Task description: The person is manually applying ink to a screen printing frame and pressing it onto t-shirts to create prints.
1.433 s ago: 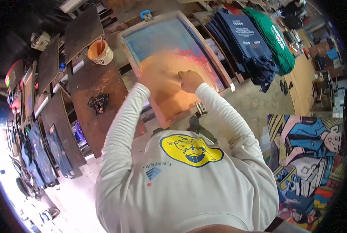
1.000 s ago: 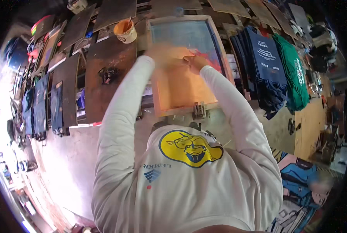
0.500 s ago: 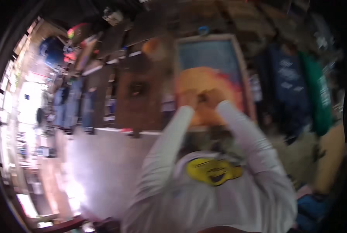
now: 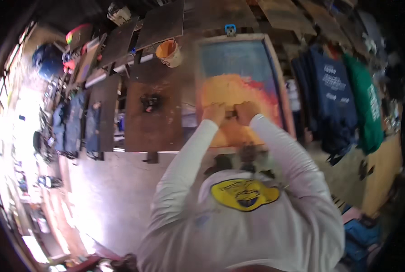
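A wooden-framed printing screen (image 4: 284, 90) holds blue-grey, orange and pink-red ink across its mesh. On the orange area my left hand (image 4: 215, 112) and my right hand (image 4: 246, 112) sit side by side, both closed on a narrow dark bar (image 4: 231, 113), largely hidden by my fingers and slightly blurred. A blue-handled clamp (image 4: 230, 29) is at the screen's far edge, and a metal fitting (image 4: 247, 152) is at the near edge.
An orange-stained bucket (image 4: 167, 55) and a dark lump (image 4: 150, 102) rest on brown boards (image 4: 145, 133) at left. Stacks of navy fabric items (image 4: 331, 95) and green ones (image 4: 365, 104) lie at right. Pale floor (image 4: 107, 195) shows below the boards.
Since about a second ago, my hands have come down the screen toward me and are level with each other; my left hand was a blur higher up. The whole view has shifted with my head.
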Action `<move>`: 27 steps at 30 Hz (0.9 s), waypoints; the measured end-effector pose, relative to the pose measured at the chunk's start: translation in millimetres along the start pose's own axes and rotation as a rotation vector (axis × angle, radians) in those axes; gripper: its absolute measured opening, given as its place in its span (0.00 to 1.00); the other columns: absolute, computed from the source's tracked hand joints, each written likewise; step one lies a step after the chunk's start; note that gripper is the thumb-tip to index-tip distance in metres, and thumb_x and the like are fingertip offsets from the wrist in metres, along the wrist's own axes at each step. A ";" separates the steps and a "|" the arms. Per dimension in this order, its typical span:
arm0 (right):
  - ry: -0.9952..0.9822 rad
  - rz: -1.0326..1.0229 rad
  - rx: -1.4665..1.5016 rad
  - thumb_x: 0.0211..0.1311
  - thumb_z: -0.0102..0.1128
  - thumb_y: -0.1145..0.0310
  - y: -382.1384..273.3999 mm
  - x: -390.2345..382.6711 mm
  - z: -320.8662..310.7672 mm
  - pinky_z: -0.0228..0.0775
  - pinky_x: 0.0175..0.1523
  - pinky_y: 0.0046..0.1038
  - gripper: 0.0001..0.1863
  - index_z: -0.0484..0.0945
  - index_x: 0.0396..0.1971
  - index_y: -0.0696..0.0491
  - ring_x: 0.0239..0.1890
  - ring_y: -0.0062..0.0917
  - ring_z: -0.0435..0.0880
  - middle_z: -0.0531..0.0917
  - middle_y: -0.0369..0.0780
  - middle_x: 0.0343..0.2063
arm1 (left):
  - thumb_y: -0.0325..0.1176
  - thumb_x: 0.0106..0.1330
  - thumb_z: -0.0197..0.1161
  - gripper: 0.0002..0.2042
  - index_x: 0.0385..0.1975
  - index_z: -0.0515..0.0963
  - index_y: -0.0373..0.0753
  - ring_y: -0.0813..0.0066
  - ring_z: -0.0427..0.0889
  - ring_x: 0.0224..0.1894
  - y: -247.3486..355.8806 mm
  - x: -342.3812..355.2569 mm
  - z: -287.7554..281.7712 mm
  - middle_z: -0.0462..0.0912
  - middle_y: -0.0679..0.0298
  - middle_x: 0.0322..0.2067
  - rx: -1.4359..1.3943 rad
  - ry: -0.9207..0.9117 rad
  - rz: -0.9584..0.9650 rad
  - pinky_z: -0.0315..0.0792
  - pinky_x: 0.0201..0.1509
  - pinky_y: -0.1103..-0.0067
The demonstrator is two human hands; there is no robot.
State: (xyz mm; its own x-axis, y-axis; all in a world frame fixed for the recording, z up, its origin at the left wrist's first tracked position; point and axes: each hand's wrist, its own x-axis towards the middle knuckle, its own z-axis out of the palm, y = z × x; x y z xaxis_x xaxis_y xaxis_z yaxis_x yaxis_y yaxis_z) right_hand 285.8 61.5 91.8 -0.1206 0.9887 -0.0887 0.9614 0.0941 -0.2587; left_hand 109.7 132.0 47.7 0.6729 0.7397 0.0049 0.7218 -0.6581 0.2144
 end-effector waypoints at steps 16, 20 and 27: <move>-0.033 0.140 -0.063 0.53 0.62 0.61 35.5 103.1 -9.1 0.77 0.44 0.45 0.11 0.83 0.35 0.47 0.39 0.44 0.86 0.86 0.47 0.34 | 0.51 0.52 0.70 0.26 0.47 0.82 0.40 0.56 0.82 0.50 -41.5 103.4 -45.8 0.83 0.53 0.47 -0.149 -0.120 -0.147 0.77 0.54 0.62; -0.099 0.118 -0.062 0.51 0.64 0.60 -2.1 35.4 0.7 0.78 0.43 0.44 0.11 0.83 0.34 0.47 0.36 0.44 0.86 0.86 0.47 0.32 | 0.45 0.48 0.72 0.20 0.38 0.83 0.41 0.59 0.83 0.48 -18.7 24.3 -33.1 0.84 0.56 0.40 -0.058 -0.169 0.020 0.77 0.54 0.67; -0.108 0.013 -0.052 0.54 0.60 0.61 21.3 74.1 -21.7 0.77 0.45 0.45 0.11 0.85 0.32 0.50 0.38 0.46 0.85 0.86 0.48 0.33 | 0.50 0.47 0.71 0.19 0.34 0.85 0.43 0.53 0.85 0.41 -26.6 56.4 -76.7 0.86 0.51 0.36 -0.086 0.111 0.202 0.78 0.46 0.63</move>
State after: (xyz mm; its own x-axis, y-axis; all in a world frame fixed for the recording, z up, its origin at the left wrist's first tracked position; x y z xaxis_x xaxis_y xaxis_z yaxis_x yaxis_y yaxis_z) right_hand 302.7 139.3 100.6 -0.1315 0.9718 -0.1956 0.9742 0.0902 -0.2067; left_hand 116.0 202.0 117.2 0.7768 0.6084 0.1627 0.5549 -0.7834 0.2800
